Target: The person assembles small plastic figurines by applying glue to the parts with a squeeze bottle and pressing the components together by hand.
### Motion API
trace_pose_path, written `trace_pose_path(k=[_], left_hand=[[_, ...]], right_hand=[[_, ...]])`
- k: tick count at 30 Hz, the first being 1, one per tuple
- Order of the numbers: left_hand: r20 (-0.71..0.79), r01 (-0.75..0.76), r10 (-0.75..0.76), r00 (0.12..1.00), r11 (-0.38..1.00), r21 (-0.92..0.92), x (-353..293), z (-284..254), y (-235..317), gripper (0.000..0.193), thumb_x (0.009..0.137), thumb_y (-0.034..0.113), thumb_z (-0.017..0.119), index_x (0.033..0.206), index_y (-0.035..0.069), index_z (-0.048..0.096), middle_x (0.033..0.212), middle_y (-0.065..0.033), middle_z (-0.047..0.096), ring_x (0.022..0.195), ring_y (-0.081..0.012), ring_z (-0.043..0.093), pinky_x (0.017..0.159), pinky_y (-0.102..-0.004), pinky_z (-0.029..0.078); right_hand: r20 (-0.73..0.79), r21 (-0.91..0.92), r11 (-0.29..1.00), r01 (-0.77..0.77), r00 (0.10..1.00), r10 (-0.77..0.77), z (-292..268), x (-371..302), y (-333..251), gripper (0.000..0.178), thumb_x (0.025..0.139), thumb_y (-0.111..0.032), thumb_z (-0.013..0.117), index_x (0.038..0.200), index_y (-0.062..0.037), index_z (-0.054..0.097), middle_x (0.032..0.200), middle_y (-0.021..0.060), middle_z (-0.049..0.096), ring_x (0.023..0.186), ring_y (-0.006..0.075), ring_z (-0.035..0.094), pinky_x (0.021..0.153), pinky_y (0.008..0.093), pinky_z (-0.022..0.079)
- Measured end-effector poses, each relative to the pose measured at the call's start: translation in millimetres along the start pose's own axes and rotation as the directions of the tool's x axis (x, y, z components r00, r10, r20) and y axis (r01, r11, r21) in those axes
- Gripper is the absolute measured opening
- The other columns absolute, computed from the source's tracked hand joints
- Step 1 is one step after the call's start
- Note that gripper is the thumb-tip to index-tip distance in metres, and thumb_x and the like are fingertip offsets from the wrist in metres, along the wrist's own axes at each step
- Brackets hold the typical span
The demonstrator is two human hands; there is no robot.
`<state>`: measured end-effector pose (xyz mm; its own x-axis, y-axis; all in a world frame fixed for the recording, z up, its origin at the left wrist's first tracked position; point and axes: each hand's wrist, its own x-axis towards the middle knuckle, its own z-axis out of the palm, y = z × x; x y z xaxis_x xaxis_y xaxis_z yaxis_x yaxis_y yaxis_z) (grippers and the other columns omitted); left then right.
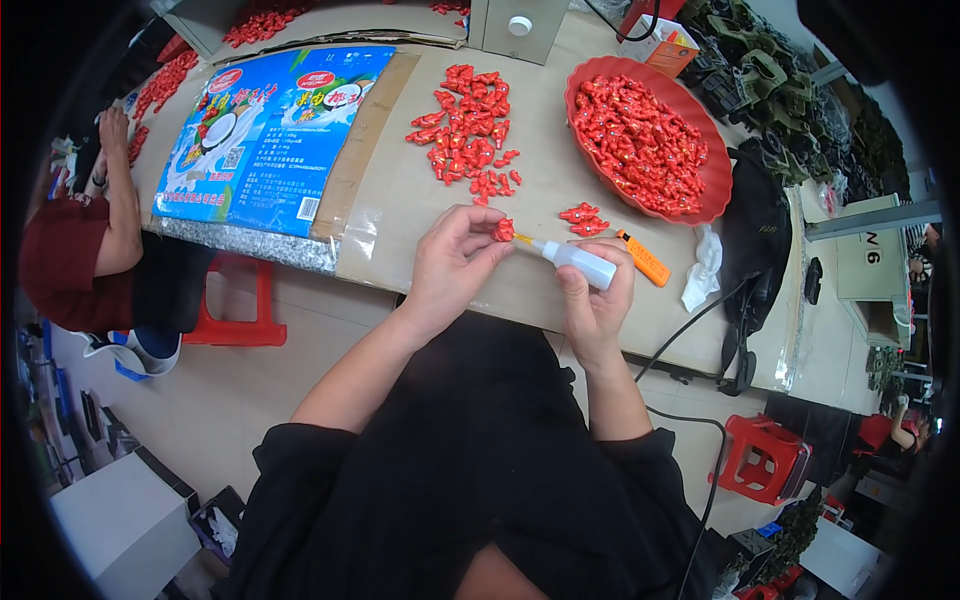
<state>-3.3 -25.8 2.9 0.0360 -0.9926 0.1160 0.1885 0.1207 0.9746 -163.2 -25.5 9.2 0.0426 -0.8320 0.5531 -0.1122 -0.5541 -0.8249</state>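
A small red figurine-like piece (504, 231) is pinched in the fingertips of my left hand (448, 265). My right hand (597, 315) is wrapped round a white squeeze bottle (587, 265). Its thin yellowish nozzle points left and meets the red piece, or comes very close to it. Beyond my left hand, many similar red pieces lie in a loose pile (468, 130) on the table. A few more red pieces (584, 219) lie just beyond the bottle. An orange-handled tool (643, 259), perhaps a cutter, rests beside my right hand.
A red scalloped bowl (724, 190) full of red pieces stands at the far right. Crumpled white tissue (704, 266) and a black bag (757, 235) lie near it. Blue printed cardboard (255, 140) covers the left tabletop. At left sits another person (85, 250). Red stools (240, 315) stand on the floor.
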Motion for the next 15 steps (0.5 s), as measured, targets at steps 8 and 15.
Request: trace_pose_path(k=[8, 15], left_hand=[[0.000, -0.018, 0.018, 1.000, 0.998, 0.058, -0.6, 0.1, -0.3, 0.024, 0.074, -0.007, 0.057, 0.096, -0.004, 0.048, 0.094, -0.0076, 0.049, 0.085, -0.0119, 0.055, 0.076, -0.0231, 0.047], [-0.024, -0.009, 0.010, 1.000, 0.999, 0.049, -0.1, 1.2, 0.6, 0.024, 0.073, -0.007, 0.059, 0.094, -0.004, 0.049, 0.096, -0.0085, 0.047, 0.084, -0.0124, 0.054, 0.073, -0.0229, 0.048]], right_hand=[[-0.002, 0.003, 1.000, -0.022, 1.000, 0.022, -0.7, -0.5, -1.8, 0.029, 0.077, -0.013, 0.062, 0.093, 0.0012, 0.043, 0.089, 0.0122, 0.047, 0.076, 0.0170, 0.049, 0.066, 0.0254, 0.042], [-0.017, 0.013, 1.000, -0.021, 1.000, 0.022, -1.1, -1.2, -1.3, 0.028, 0.077, -0.012, 0.062, 0.093, 0.0012, 0.043, 0.088, 0.0118, 0.048, 0.076, 0.0169, 0.049, 0.066, 0.0254, 0.042]])
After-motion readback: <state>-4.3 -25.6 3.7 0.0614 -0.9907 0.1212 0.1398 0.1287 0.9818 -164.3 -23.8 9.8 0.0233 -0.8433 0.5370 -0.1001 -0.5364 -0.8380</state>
